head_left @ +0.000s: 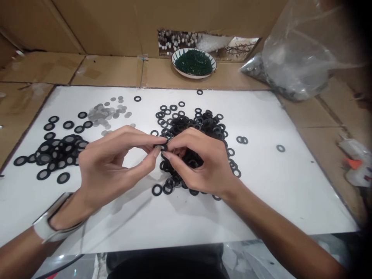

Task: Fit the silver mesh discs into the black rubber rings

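Note:
My left hand [116, 162], with a pale band at the wrist, pinches a black rubber washer [161, 147] between thumb and forefinger. From the other side my right hand [200, 159] grips the same washer with thumb and fingertips; the fingers hide most of it. Beneath and behind my right hand spreads a pile of black rubber washers [210, 126] with open centres. Left of my left hand lies a heap of washers with grey centres [59, 151]. Small grey discs [101, 114] are scattered just beyond that hand.
Everything lies on a white board [261, 193]. A few loose washers [242, 140] sit to the right. At the back, a patterned bowl [194, 64] holds dark green bits, before a cardboard wall [101, 27] with a cut-out. A clear plastic bag [296, 58] stands back right.

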Demonstrator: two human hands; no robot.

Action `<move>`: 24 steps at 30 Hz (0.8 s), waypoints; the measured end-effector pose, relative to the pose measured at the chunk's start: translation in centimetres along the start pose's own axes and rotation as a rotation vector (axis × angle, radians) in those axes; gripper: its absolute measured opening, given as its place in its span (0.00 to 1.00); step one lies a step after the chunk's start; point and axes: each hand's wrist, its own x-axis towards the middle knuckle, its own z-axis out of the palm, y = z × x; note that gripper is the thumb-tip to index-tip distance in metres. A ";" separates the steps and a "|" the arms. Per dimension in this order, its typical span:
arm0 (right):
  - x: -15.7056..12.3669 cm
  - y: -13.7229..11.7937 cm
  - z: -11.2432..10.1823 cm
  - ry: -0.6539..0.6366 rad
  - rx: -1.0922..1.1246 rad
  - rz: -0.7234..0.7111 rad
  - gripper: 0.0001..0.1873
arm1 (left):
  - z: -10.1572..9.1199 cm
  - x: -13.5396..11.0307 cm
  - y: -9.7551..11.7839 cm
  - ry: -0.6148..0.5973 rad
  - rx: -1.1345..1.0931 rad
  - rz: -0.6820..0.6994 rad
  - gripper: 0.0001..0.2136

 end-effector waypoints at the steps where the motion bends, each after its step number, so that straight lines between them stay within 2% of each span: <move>1: 0.0 0.0 0.0 0.008 -0.009 -0.012 0.04 | 0.0 0.0 0.1 0.003 -0.007 0.000 0.18; 10: 0.0 -0.1 0.0 0.040 -0.014 -0.073 0.07 | 0.0 -0.1 0.8 0.040 -0.016 0.002 0.18; 17: 0.0 -0.3 0.0 0.028 0.055 -0.011 0.04 | -0.2 -0.3 1.0 0.051 -0.010 0.037 0.21; 24: -0.1 -0.2 0.2 0.076 0.022 -0.127 0.10 | -0.3 -0.5 0.8 0.029 -0.006 0.063 0.22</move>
